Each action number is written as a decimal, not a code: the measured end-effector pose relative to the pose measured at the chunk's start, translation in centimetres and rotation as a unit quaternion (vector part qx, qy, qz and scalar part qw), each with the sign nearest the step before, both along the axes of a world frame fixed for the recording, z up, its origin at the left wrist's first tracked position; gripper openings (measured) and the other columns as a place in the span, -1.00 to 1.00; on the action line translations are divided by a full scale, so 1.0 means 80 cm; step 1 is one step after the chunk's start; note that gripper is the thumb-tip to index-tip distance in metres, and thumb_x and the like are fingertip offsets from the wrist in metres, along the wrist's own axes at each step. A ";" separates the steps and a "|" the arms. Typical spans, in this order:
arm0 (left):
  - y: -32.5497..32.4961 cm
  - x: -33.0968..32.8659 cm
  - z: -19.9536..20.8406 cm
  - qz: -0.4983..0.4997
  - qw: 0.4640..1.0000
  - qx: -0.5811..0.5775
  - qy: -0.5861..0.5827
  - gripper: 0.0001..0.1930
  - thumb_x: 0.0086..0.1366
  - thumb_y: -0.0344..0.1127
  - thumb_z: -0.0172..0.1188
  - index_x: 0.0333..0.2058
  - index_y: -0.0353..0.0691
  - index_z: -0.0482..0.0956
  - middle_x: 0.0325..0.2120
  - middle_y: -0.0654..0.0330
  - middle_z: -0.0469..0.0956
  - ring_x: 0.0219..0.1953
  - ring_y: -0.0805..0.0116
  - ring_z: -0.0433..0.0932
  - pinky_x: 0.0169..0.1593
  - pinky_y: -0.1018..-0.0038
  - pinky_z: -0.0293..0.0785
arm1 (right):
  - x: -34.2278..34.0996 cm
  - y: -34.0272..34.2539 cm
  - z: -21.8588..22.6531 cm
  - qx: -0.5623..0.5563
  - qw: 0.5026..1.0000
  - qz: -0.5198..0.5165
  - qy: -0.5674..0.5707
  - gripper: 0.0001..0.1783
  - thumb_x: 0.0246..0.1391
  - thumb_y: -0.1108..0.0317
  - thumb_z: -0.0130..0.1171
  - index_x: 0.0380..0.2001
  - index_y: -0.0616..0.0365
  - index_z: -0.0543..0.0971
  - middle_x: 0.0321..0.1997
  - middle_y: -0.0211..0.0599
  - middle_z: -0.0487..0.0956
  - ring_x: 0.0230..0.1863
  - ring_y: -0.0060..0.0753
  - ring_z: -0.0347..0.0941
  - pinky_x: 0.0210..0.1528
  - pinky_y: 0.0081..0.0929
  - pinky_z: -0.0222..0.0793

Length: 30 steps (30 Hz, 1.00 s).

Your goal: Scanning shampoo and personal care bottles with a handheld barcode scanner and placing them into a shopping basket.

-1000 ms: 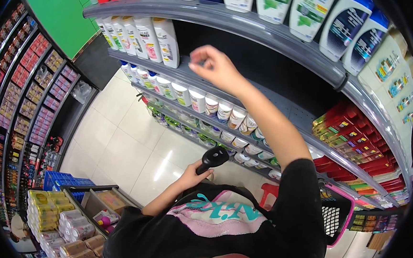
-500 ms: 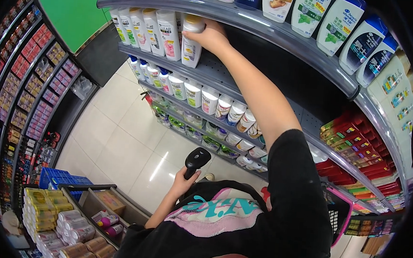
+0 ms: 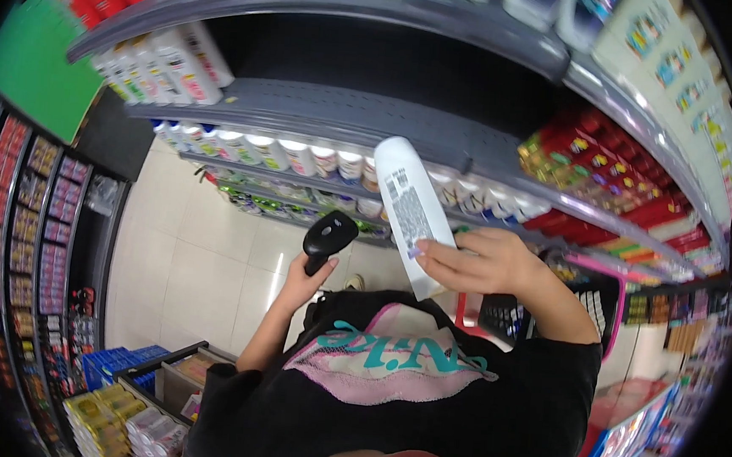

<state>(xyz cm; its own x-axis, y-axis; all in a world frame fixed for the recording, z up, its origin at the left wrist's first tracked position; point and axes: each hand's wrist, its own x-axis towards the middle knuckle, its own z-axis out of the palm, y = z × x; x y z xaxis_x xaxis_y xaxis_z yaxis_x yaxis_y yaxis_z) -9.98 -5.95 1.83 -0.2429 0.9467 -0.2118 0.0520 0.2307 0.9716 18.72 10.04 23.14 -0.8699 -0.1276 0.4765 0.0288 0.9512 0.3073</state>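
Observation:
In my right hand (image 3: 487, 262) is a white shampoo bottle (image 3: 410, 202), tilted, its printed back with a barcode turned up toward me. The fingers grip it near one end, in front of the shelves. My left hand (image 3: 304, 284) is closed round the handle of a black handheld barcode scanner (image 3: 330, 236), whose head points up and forward. Scanner and bottle are apart, the scanner to the left. More white bottles (image 3: 170, 62) stand on the left part of the middle shelf (image 3: 307, 105).
Red and gold packages (image 3: 608, 160) fill the shelf at right. Lower shelves hold rows of bottles (image 3: 295, 154). A pink-rimmed black basket (image 3: 615, 314) is at my right. Stacked cans (image 3: 106, 423) and a blue crate (image 3: 114, 368) stand at lower left, beside the tiled floor (image 3: 201, 285).
My right hand has brought the bottle off the shelf, toward me and rightward, and turned its back up. The view has shifted right; my left hand still holds the scanner.

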 end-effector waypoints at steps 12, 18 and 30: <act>0.123 0.243 0.042 -0.370 0.928 0.001 -0.035 -0.71 0.25 -0.38 0.33 -0.07 -0.31 0.59 -0.19 0.18 0.65 -0.12 0.45 0.56 0.02 0.49 0.42 | 0.294 -0.151 -0.102 -0.377 0.820 -0.394 0.176 -0.40 -0.29 0.33 0.48 -0.05 0.04 0.58 0.02 -0.35 0.62 -0.16 -0.38 0.63 -0.32 -0.48 0.54; 0.139 0.340 0.045 -0.389 0.918 -0.075 0.002 -0.71 0.28 -0.33 0.32 -0.07 -0.32 0.60 -0.20 0.17 0.66 -0.13 0.45 0.55 0.01 0.48 0.42 | 0.459 -0.163 -0.135 -0.233 0.640 -0.655 0.327 -0.43 -0.29 0.41 0.54 -0.12 0.21 0.55 -0.14 -0.13 0.60 -0.13 -0.09 0.58 -0.09 -0.30 0.51; 0.136 0.398 0.027 -0.296 0.943 -0.134 0.066 -0.71 0.29 -0.33 0.32 -0.07 -0.34 0.60 -0.22 0.20 0.65 -0.16 0.47 0.54 -0.03 0.50 0.43 | 0.707 -0.052 -0.421 -0.411 0.407 -0.801 0.154 -0.32 -0.21 0.13 0.45 0.03 0.01 0.45 -0.06 -0.14 0.58 -0.05 0.04 0.56 -0.10 -0.09 0.50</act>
